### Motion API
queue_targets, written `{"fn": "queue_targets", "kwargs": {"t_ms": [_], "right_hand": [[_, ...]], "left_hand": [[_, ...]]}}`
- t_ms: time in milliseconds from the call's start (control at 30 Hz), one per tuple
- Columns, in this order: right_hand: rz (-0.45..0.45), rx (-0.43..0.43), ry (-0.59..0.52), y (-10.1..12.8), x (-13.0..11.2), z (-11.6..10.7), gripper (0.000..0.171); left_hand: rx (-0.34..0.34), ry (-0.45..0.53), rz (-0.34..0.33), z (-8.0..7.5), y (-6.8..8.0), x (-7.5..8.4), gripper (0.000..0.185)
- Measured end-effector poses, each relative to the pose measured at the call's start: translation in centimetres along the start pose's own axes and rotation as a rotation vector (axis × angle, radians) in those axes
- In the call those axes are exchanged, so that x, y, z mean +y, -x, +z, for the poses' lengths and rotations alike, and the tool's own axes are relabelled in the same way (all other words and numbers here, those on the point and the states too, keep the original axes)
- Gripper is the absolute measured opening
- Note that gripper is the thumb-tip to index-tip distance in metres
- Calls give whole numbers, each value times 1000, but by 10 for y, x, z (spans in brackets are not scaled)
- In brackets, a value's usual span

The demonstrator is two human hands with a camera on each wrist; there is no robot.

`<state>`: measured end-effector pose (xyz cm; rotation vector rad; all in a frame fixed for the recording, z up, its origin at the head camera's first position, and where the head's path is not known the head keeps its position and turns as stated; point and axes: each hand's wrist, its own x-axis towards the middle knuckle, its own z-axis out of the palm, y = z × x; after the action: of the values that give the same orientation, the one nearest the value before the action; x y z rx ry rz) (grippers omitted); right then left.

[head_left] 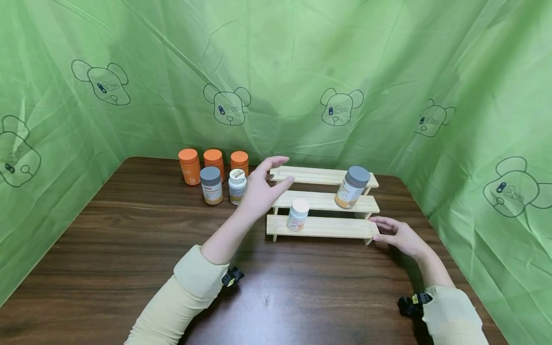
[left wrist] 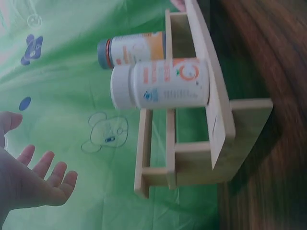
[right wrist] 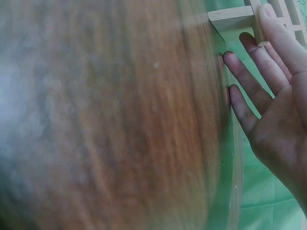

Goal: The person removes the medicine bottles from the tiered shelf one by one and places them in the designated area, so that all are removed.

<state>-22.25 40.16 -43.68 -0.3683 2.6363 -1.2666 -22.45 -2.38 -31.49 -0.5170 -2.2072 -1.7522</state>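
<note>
Brown wooden table (head_left: 129, 249) hemmed in by green sheeting (head_left: 388, 72) printed with bear outlines. Toward the back, a three-step wooden rack (head_left: 327, 229), steps rising away from the viewer. On the lowest step, left of middle, a small white-capped bottle (head_left: 297, 214), upright; on the middle step, toward the right end, a larger grey-capped bottle (head_left: 351, 187), tilted a little leftward at the base. Same two bottles in the left wrist view, white-capped one (left wrist: 160, 88) nearer, grey-capped one (left wrist: 132, 50) behind, rack (left wrist: 218, 129) seen from its left end. Left of the rack, on the table, a cluster of five more bottles: three orange ones in a back row (head_left: 213, 163), and in front a grey-capped amber bottle (head_left: 211, 185) beside a white-capped bottle (head_left: 237, 186). Left hand (head_left: 263, 189) raised above the table between that cluster and the rack's left end, fingers spread and nearly straight, thumb apart, holding nothing; fingertips near the top step, contact not clear. In its wrist view, left hand (left wrist: 33, 179) open-palmed, well apart from the bottles. Right hand (head_left: 396, 233) low on the table at the rack's right end, fingers extended and relaxed, fingertips against the end of the lowest step, gripping nothing. In the right wrist view, right hand (right wrist: 273, 96) flat with straight fingers, one fingertip touching the rack's wood (right wrist: 232, 17).
</note>
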Motion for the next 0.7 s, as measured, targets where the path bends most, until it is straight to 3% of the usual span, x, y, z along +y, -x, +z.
{"fn": "queue_targets", "kwargs": {"t_ms": [433,700], "right_hand": [[-6,-3,16,0,4,-1,56],[-17,-1,10,-1,1,0,55]], "left_hand": [[-95,16,52,43,-2,-2,50],[-204,20,2,63,-9,-5,54]]}}
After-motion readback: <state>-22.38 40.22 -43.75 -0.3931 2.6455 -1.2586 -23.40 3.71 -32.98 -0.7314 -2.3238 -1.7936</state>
